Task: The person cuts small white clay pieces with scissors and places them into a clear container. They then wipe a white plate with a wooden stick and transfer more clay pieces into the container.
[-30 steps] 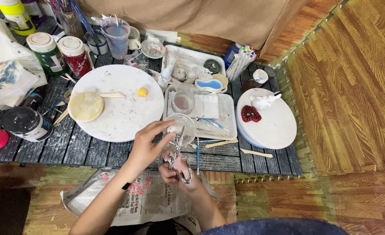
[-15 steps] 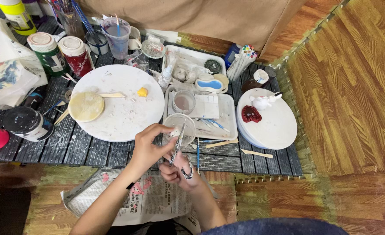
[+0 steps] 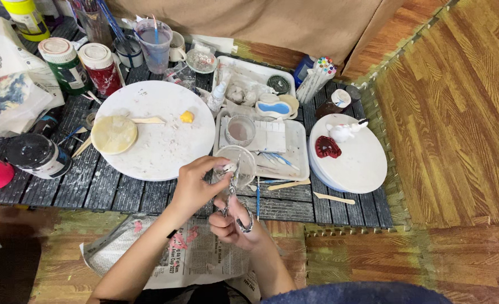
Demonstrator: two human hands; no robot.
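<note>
Pinched in left hand (image 3: 196, 188), small white piece (image 3: 227, 167); right hand (image 3: 232, 222) grips scissors (image 3: 231, 191), trimming; next, steady snip.

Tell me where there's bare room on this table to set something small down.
The right half of the big white round board, between the yellow lump and the hands, is bare. So is the lower half of the smaller white board, below the red piece. The back row of jars and trays is crowded.
</note>
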